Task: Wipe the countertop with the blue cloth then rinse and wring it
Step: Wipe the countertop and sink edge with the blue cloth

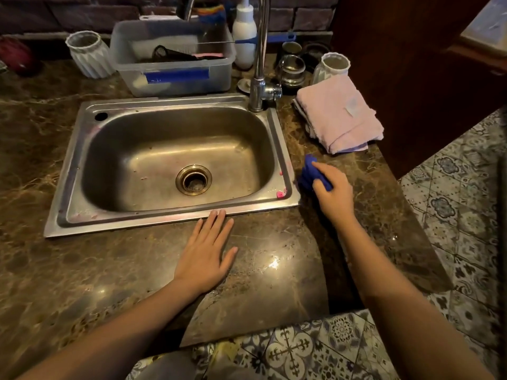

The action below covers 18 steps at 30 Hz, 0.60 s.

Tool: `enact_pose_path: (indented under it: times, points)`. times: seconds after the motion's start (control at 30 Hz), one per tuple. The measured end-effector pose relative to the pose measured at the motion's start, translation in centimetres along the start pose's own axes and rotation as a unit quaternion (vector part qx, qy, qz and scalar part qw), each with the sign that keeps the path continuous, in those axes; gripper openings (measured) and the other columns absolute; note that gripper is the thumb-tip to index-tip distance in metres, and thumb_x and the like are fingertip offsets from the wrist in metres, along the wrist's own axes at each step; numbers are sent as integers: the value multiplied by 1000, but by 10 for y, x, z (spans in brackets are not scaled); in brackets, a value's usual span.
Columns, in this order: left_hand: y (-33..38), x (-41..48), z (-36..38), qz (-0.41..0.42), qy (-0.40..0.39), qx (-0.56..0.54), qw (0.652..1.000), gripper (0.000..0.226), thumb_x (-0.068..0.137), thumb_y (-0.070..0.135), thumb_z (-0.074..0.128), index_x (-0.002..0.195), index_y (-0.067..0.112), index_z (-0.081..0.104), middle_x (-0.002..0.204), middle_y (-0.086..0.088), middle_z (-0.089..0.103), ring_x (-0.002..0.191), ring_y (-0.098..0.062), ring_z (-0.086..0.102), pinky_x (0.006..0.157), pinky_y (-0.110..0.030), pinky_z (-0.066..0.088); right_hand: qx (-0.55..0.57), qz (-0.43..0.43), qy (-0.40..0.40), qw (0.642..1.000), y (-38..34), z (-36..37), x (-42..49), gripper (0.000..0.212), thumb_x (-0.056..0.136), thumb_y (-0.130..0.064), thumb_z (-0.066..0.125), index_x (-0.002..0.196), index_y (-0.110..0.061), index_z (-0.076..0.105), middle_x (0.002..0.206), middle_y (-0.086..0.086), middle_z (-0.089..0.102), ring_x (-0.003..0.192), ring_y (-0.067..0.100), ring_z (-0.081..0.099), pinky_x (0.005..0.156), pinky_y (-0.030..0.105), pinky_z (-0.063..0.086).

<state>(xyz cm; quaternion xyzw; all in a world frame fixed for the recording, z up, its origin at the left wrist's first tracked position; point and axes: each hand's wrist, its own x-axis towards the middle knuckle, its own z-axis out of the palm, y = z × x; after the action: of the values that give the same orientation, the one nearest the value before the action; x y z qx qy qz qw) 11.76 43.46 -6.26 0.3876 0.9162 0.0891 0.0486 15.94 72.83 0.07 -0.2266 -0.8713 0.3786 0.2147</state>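
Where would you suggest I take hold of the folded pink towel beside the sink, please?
Pinch the pink towel at its near edge, coming from the front, fingers under and thumb on top. It lies flat in folded layers; a white vase and metal cups crowd its far side, while bare countertop lies before it.

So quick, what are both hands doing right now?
Left hand: open, flat on the countertop, holding nothing.
Right hand: gripping the bunched blue cloth against the countertop beside the sink.
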Motion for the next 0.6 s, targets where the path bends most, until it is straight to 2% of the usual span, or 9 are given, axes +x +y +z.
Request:
enact_pose_path:
  times: [0.03, 0.1, 0.2, 0.27, 0.37, 0.6]
  points:
    - [-1, -2, 0, 1, -2, 2, 1000, 63, 95, 53, 24, 148, 19, 20, 157, -3, 13, 146, -17, 3, 117, -36, 3, -8, 3, -19, 1000, -1, 3, 16, 38, 82, -2, 53, 119, -4, 61, 113, 1, 59, 102, 11, 51, 90, 3, 33]
    - [-1, 4, 1, 0, -9, 1, 1000, 63, 94, 53, 24, 148, 20, 21, 157, -3, 13, 146, -16, 3, 117, -36, 4, -32, 6, -78, 996, 11, 12, 51, 39, 83, 0, 53, 121, -3, 60, 120, 10, 61, 108, 18, 55, 94, 11, 37]
    - [1, 10, -1, -6, -6, -10, 1000, 63, 94, 53, 25, 148, 20, 21, 157, -2, 13, 146, -15, 3, 116, -37, 6, -119, -19, -158, 980, 28, 33, 67, 43, 82, -18, 50, 122, -8, 60, 132, 17, 54, 118, 33, 49, 103, 29, 31]
    - [0, 7, 0, -8, -4, -8, 1000, 63, 94, 54, 24, 148, 21, 20, 157, -2, 12, 146, -15, 2, 116, -38, 7, -162, -39, -149, 975, 29, 36, 57, 47, 82, -25, 45, 125, -13, 59, 136, 13, 51, 118, 33, 44, 104, 34, 29]
    - [1, 6, 0, -7, -6, -5, 1000, 63, 94, 53, 26, 148, 21, 21, 157, -2, 13, 146, -15, 2, 117, -38, 7, -184, -69, -148, 969, 29, 31, 33, 45, 86, -22, 46, 130, -16, 54, 139, 8, 49, 117, 28, 42, 100, 29, 29]
    - [1, 5, 0, -5, -9, -2, 1000, 63, 94, 52, 28, 148, 19, 22, 157, -3, 14, 146, -17, 5, 117, -38, 7, -234, -64, -121, 962, 29, 26, -34, 51, 92, -38, 33, 135, -16, 48, 142, 8, 45, 115, 26, 43, 99, 35, 37]
